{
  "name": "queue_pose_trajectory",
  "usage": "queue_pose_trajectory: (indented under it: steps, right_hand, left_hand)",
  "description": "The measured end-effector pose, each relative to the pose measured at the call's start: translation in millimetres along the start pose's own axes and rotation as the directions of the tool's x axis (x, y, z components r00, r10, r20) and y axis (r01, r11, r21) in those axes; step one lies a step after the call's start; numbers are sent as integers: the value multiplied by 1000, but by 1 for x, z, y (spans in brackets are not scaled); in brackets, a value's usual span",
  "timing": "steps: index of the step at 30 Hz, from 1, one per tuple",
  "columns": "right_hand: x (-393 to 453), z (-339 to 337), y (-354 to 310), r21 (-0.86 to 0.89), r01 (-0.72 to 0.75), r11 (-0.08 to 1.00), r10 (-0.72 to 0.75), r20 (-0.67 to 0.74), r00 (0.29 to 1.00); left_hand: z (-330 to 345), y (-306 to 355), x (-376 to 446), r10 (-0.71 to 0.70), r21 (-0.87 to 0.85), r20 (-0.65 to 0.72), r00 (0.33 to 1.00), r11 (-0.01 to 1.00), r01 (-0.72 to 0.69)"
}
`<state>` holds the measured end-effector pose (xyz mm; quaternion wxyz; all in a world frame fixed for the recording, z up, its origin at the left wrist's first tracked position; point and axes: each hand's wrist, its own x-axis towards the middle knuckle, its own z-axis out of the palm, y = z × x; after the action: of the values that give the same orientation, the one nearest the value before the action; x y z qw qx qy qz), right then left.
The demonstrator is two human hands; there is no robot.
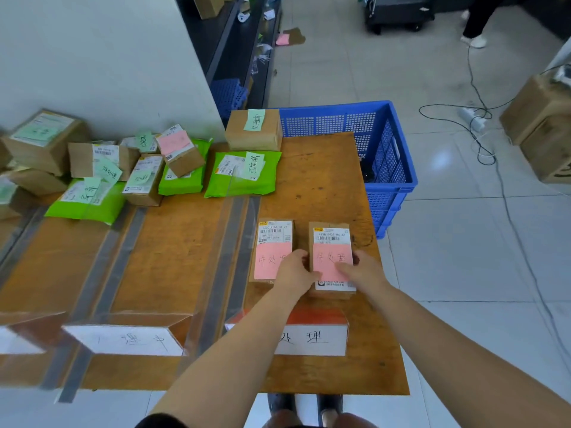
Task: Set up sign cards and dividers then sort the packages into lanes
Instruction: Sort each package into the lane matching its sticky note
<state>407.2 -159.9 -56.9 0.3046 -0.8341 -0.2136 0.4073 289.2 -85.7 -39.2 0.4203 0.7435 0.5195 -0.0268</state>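
Both hands hold a pink-tagged box [331,257] in rightmost lane of table [324,180], L hand [295,273] fingers curled on its left edge, R hand [360,268] w/ thumb on tag, beside 2nd pink-tagged box [273,245].

Right lane of the brown wooden worktop [321,180]: bare stretch between the two pink-noted cardboard parcels [330,257] near the front and the tan carton with a green note [253,131] at the back. Clear plastic divider strip [244,242] bounds it on the left. Blue perforated plastic crate [386,143] blocks the far right edge. Left lanes crowded with green mailers [241,174] at the rear.
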Motion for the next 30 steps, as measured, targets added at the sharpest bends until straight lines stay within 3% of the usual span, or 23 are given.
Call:
queue_pose_trajectory:
  steps: [4, 11, 16, 25, 30]
  right_hand:
    - [7, -4, -7, -11, 39, 999, -39, -26, 999]
    - [30, -28, -62, -55, 234, 971, -240, -117, 964]
    - [63, -33, -119, -37, 334, 942, -335, -39, 941]
    - [159, -11, -194, -48, 362, 931, -361, 44, 932]
    - [230, 3, -249, -70, 466, 882, -466, 23, 885]
  left_hand:
    - [-6, 8, 3, 8, -61, -73, 997, 998, -13]
    - [-55, 32, 20, 35, -139, -257, 966, 988, -73]
    - [-96, 48, 52, -23, -225, -330, 944, 973, -55]
    - [-138, 61, 149, -32, -170, -387, 922, 985, -37]
    - [-166, 73, 221, -149, -339, -429, 891, 941, -6]
